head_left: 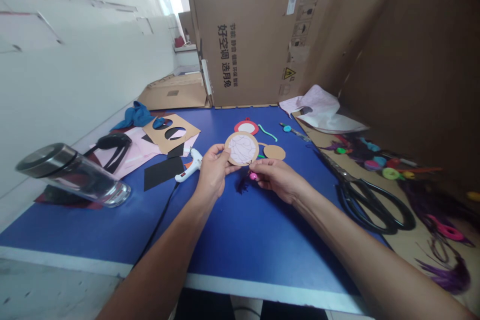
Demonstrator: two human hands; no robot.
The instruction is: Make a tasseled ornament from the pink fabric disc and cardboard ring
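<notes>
Pinching the round, tan-rimmed, white-centred card disc (243, 149) above the smooth blue worktop (240, 245), the left hand (214, 170) seemingly steadies it while the right hand's (278, 178) narrow grip holds a thin dark cord (249, 163) near a round pink bead (253, 176).

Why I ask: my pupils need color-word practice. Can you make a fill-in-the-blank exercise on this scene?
1. The left hand holds a round disc, and the right hand holds a beaded tassel whose bead is ____.
2. The glue gun is mainly ____.
3. The large scissors have handles colored ____.
4. The tabletop is mainly ____.

Missing words: pink; white; black; blue.
</notes>
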